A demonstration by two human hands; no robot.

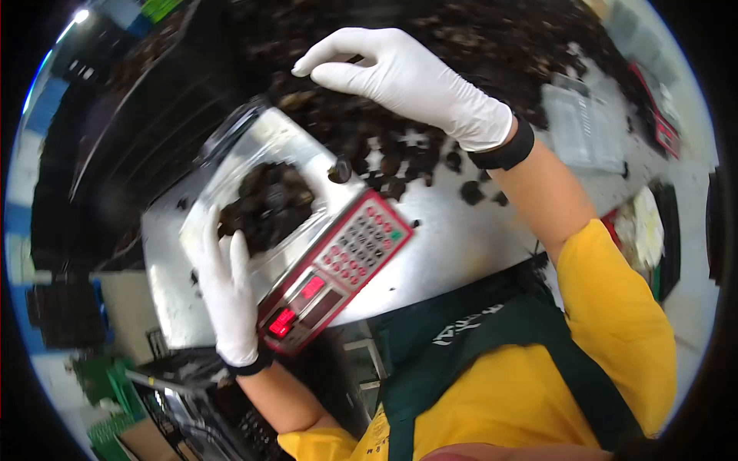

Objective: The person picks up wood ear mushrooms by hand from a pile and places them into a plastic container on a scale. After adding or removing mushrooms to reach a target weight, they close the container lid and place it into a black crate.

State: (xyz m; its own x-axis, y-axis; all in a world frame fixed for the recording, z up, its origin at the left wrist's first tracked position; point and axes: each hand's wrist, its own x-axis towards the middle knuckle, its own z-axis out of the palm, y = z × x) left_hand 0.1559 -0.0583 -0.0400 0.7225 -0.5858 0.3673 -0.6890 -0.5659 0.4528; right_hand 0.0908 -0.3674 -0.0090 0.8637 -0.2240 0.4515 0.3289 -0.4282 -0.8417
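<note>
My left hand (227, 292), in a white glove, is at the near left edge of a clear plastic container (296, 250), its fingers spread apart. Dark brown, mushroom-like pieces (270, 201) fill part of the container, which rests on the metal pan of a red digital scale (334, 269) with lit red digits. My right hand (400, 73), also gloved in white, hovers above a large pile of similar dark pieces (500, 54). Its thumb and fingers curve toward each other, tips close, with nothing visible between them.
Loose pieces (472, 192) lie scattered on the metal table (453, 238). Stacked clear containers (588, 127) stand at right, near another red device (661, 115). A large black crate (146, 115) rises at left. Below the table, at lower left, are green crates (108, 388).
</note>
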